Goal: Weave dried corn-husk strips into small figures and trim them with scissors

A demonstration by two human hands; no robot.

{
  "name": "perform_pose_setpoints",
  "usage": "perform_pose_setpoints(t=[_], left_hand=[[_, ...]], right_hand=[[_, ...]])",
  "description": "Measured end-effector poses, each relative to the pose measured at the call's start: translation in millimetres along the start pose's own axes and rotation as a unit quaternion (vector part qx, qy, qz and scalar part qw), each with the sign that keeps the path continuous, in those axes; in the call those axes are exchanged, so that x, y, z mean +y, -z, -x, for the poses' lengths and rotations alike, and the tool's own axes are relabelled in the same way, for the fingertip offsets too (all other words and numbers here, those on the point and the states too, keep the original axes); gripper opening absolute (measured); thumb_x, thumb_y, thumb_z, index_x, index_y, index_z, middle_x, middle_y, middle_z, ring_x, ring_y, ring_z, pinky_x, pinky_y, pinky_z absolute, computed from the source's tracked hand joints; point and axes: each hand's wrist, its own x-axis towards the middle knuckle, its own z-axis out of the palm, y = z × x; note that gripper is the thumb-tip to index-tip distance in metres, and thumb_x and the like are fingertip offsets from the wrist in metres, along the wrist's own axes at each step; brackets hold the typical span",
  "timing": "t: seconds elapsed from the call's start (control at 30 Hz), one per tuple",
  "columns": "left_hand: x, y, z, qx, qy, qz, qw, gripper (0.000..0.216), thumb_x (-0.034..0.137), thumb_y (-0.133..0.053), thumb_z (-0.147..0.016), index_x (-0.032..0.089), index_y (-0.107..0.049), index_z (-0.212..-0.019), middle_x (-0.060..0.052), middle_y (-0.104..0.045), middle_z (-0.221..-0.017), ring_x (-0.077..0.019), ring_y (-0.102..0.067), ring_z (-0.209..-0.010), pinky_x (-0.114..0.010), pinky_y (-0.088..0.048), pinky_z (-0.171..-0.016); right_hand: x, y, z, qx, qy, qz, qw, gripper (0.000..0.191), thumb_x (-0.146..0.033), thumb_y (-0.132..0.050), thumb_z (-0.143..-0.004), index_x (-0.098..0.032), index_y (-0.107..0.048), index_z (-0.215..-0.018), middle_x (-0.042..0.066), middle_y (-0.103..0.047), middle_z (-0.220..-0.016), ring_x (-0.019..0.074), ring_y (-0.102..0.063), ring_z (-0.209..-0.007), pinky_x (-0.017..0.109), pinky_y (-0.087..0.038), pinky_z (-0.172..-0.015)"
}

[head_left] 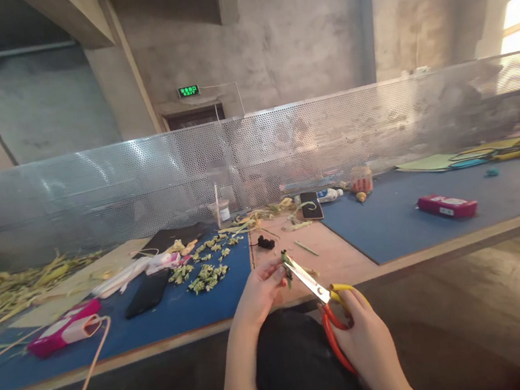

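I see left hand point(258, 293) fingers pinched shut on a small green sprig point(285, 260), just above the tabletop point(341, 256) front edge. Right hand point(368, 342) fingers are clenched through the orange scissors point(319, 291) handles, blade tips at the sprig. Only readable writing: green EXIT sign point(188, 91) on the far wall.

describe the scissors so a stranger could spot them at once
Find the long wooden workbench topped with blue mats. At its near edge the right hand grips steel-bladed scissors with red and yellow loop handles, tips at the green sprig in the left hand. They are the only tool held.
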Motion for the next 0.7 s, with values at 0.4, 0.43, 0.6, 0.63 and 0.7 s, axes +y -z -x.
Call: perform_pose_setpoints(t=[0.4,0.43,0.6,0.63,0.7], left_hand=[[-1.0,3.2,-0.7,0.001,0.015,-0.002,1.0,0.033,0.023,-0.077,-0.054,0.016,-0.069,-0.085,-0.006,-0.064,-0.08,-0.0119,-0.055,-0.07,-0.022,-0.037,-0.063],[-0.9,3.1,-0.5,0.003,0.015,-0.003,1.0,0.033,0.023,-0.077,-0.054,0.015,-0.069,-0.085,-0.006,-0.064,-0.08,-0.0121,-0.055,-0.071,-0.022,-0.038,-0.063],[-1.7,4.6,-0.1,0.005,0.015,-0.007,1.0,0.031,0.023,-0.076,-0.055,0.014,-0.068,-0.084,-0.005,-0.063,-0.077,-0.0111,-0.054,-0.069,-0.021,-0.038,-0.061],[-2.2,5.3,-0.4,0.004,0.016,-0.006,1.0,0.031,0.023,-0.076,-0.056,0.014,-0.067,-0.084,-0.005,-0.063,-0.077,-0.011,-0.054,-0.07,-0.021,-0.038,-0.062],[-3.3,6.6,-1.1,0.003,0.018,-0.003,1.0,0.03,0.023,-0.075,-0.056,0.014,-0.067,-0.084,-0.005,-0.063,-0.077,-0.0109,-0.054,-0.071,-0.021,-0.038,-0.063]], right_hand=[[0.3,0.7,0.8,0.001,0.0,0.029,1.0,0.022,-0.033,-0.051,-0.072,-0.024,-0.056,-0.091,0.004,-0.06,-0.101,0.0189,-0.06,-0.081,0.024,-0.047,-0.054],[0.5,0.3,0.8,0.0,0.0,0.027,1.0,0.022,-0.033,-0.05,-0.072,-0.024,-0.055,-0.091,0.004,-0.06,-0.101,0.0189,-0.06,-0.081,0.024,-0.047,-0.055],[1.3,-2.3,1.6,0.005,-0.007,0.023,1.0,0.021,-0.034,-0.051,-0.073,-0.024,-0.055,-0.091,0.004,-0.059,-0.101,0.0186,-0.059,-0.079,0.024,-0.047,-0.057],[1.2,-2.5,1.7,0.007,-0.011,0.027,1.0,0.021,-0.036,-0.051,-0.074,-0.024,-0.055,-0.09,0.004,-0.059,-0.101,0.0183,-0.059,-0.078,0.024,-0.046,-0.056],[0.5,-2.1,1.7,0.011,-0.011,0.031,0.999,0.02,-0.038,-0.051,-0.074,-0.023,-0.055,-0.087,0.005,-0.06,-0.099,0.018,-0.059,-0.076,0.024,-0.045,-0.055]])
